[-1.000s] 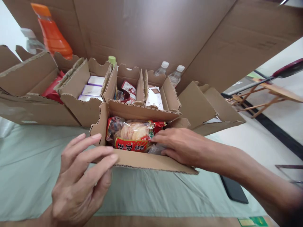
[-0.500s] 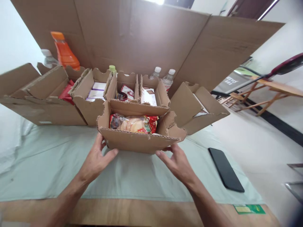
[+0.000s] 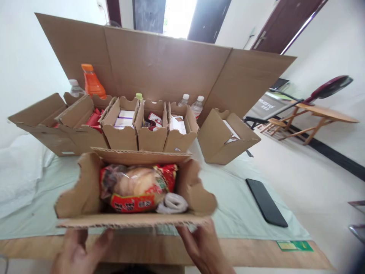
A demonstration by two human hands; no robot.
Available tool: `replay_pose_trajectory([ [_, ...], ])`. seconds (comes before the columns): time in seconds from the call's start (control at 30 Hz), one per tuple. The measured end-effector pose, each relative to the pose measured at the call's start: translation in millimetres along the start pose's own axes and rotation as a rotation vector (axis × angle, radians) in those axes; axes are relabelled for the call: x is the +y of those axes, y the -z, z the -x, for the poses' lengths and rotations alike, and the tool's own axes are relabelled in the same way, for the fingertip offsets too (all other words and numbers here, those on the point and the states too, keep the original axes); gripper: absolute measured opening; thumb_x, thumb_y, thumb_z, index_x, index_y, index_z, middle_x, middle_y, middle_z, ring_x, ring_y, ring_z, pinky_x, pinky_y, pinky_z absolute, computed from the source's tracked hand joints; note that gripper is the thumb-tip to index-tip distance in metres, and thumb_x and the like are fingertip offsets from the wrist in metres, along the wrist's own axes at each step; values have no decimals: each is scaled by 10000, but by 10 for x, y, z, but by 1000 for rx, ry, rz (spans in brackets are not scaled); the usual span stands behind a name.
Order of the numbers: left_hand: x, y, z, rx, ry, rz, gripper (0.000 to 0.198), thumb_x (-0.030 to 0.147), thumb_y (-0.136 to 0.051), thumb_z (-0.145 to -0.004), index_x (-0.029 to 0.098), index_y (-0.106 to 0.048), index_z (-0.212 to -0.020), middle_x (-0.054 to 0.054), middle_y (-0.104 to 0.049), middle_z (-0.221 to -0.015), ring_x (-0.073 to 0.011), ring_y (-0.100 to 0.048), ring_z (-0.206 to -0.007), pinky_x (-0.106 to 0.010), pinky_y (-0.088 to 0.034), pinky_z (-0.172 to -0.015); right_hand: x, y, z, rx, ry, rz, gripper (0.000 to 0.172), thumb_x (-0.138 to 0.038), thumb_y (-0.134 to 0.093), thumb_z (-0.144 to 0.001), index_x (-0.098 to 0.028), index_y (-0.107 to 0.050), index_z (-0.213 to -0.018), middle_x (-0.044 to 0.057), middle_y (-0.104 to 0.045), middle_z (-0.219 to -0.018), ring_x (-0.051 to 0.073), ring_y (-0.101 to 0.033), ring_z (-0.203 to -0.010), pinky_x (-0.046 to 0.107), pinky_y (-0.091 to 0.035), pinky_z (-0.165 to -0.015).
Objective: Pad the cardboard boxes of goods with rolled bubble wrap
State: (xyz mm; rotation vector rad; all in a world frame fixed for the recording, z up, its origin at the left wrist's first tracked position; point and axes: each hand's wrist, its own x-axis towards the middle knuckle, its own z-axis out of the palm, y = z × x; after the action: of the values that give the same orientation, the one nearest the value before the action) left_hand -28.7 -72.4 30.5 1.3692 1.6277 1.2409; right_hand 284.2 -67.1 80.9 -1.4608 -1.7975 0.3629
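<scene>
I hold an open cardboard box [image 3: 85, 190] close in front of me, over the near table edge. My left hand [image 3: 75, 255] grips under its front left corner and my right hand [image 3: 201, 249] grips under its front right; the fingertips are hidden beneath the box. Inside lies a red snack bag [image 3: 137, 186] of pale round crackers, with a small white packet [image 3: 172, 203] beside it on the right.
A row of open cardboard boxes [image 3: 122, 139] with packets stands behind, backed by a tall cardboard sheet [image 3: 159, 64]. An orange bottle [image 3: 91, 82] and water bottles [image 3: 196, 104] stand at the back. A black phone [image 3: 266, 203] and green card [image 3: 293, 246] lie right. A wooden folding table [image 3: 322, 118] stands beyond.
The box with the snack bag has come away from the row toward me, and now sits near the table's front edge. Both hands moved from its sides to under its front.
</scene>
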Motion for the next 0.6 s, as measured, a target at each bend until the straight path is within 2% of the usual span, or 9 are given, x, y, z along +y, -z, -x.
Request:
replay_pose_trajectory([
  [0.07, 107, 76, -303, 25, 31, 91, 668, 471, -781, -813, 323, -540, -1418, -63, -693, -1269, -362, -590, -1329, -574, -479, -1146, -123, -237, -335, -14, 10, -77, 328, -381, -585, -958, -220, -671, -1231, 119, -745, -1016, 298, -709, -978, 423, -616, -852],
  [0.13, 203, 28, -507, 57, 4, 140, 692, 493, -761, -826, 320, -501, -1444, -69, -633, -1367, -362, -511, -1406, -592, -407, -1194, -138, -308, -537, -56, -11, -144, 372, -393, -596, -945, -194, -654, -1254, 134, -739, -1081, 291, -701, -1005, 421, -610, -863],
  [0.2, 208, -65, -581, 61, 1, 152, 683, 494, -732, -854, 313, -474, -1460, -76, -594, -1412, -354, -497, -1414, -592, -360, -1221, -23, -202, -585, -141, -33, -194, 440, -413, -628, -921, -182, -639, -1295, 147, -731, -1176, 289, -696, -1058, 427, -598, -907],
  [0.27, 112, -131, -575, 50, 32, 144, 674, 487, -721, -867, 310, -462, -1464, -79, -582, -1420, -342, -514, -1397, -568, -337, -1237, 204, 20, -590, -197, -69, -247, 508, -442, -647, -916, -211, -612, -1367, 144, -689, -1328, 294, -668, -1176, 453, -560, -995],
  [0.3, 39, -146, -562, 54, 48, 138, 676, 490, -723, -864, 306, -464, -1460, -81, -585, -1413, -342, -520, -1391, -559, -333, -1240, 345, 141, -625, -179, -111, -284, 521, -468, -644, -924, -236, -604, -1389, 136, -654, -1399, 296, -638, -1244, 467, -532, -1038],
  [0.37, -128, -148, -543, 59, 72, 120, 696, 519, -732, -836, 290, -481, -1443, -94, -605, -1372, -365, -543, -1361, -577, -353, -1222, 650, 327, -824, -39, -245, -401, 526, -555, -630, -927, -270, -621, -1370, 127, -600, -1477, 302, -579, -1336, 483, -492, -1072],
  [0.43, -293, -139, -535, 56, 92, 88, 731, 556, -750, -791, 272, -505, -1419, -107, -635, -1317, -397, -571, -1319, -616, -373, -1196, 948, 374, -1198, 115, -378, -533, 614, -687, -610, -884, -277, -630, -1340, 136, -573, -1505, 313, -539, -1382, 484, -482, -1059],
  [0.47, -371, -138, -532, 48, 95, 72, 751, 563, -763, -768, 268, -512, -1412, -110, -649, -1297, -410, -575, -1312, -627, -372, -1191, 1083, 340, -1428, 145, -412, -579, 681, -754, -582, -856, -278, -621, -1342, 137, -568, -1509, 316, -531, -1393, 480, -485, -1047],
  [0.6, -644, -157, -494, 23, 128, 38, 764, 531, -772, -767, 289, -497, -1437, -112, -672, -1302, -421, -513, -1396, -615, -341, -1218, 1460, -43, -2296, 113, -426, -687, 773, -880, -462, -809, -273, -672, -1240, 106, -700, -1334, 307, -623, -1282, 450, -532, -970],
])
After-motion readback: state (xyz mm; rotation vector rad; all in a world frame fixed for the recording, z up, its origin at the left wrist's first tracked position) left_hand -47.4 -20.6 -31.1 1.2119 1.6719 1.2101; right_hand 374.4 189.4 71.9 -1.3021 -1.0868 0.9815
